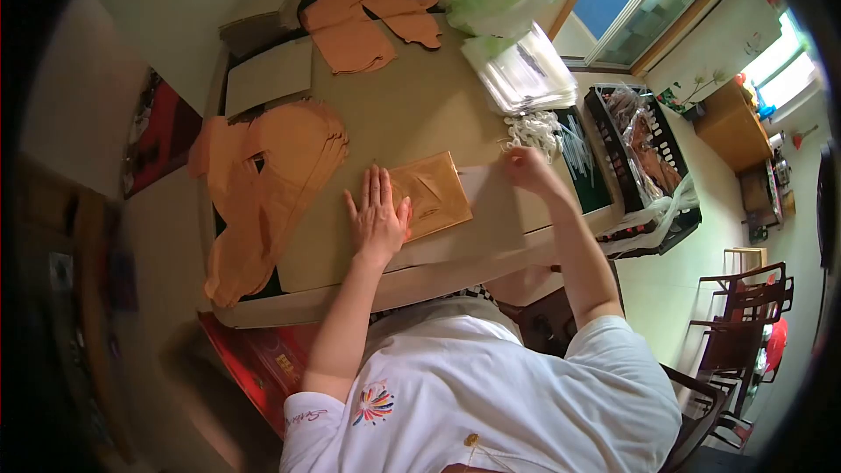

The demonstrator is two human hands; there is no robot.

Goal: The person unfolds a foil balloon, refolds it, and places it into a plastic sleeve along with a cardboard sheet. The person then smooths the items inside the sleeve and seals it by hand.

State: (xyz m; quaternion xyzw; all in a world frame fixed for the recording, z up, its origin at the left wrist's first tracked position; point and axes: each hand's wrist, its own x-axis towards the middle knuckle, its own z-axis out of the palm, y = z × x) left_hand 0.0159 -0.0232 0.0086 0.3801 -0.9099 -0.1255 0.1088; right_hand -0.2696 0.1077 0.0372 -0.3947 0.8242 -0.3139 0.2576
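brown cardboard sheeting covers the large table [412, 96] and gives a firm, level base; work of this kind is best done flat on it. the shiny gold-orange rectangular packet [434, 197] lies at a slant near the front edge, and should be squared up, its face smoothed outward from the middle, since creases show there. the left hand [378, 223] is laid wide and flat, palm down, its thumb side at the packet's left edge: sound practice, provided pressure is even and light. the right hand [530, 171] has its fingers drawn in, narrow, beyond the packet's right end; blur hides whether it grips anything, so i cannot tell. any pull from that side should be slow and level, lest the packet skew or the wrapping tear.

count, largest first:
- table: one.
- black slotted plastic crate [689, 223], filled: one.
- orange flat cutouts: at least two groups, the left pile [302, 144] and the upper group [346, 31]; layers not countable.
- stack of clear plastic sleeves [526, 79]: one; sleeves not countable.
- crumpled green-tinted plastic bag [499, 4]: one.
- packet: one.
- hands at work: two.
- tangled white cord bundle [532, 133]: one.
- thin clear sticks [578, 158]: several, overlapping; no exact figure.
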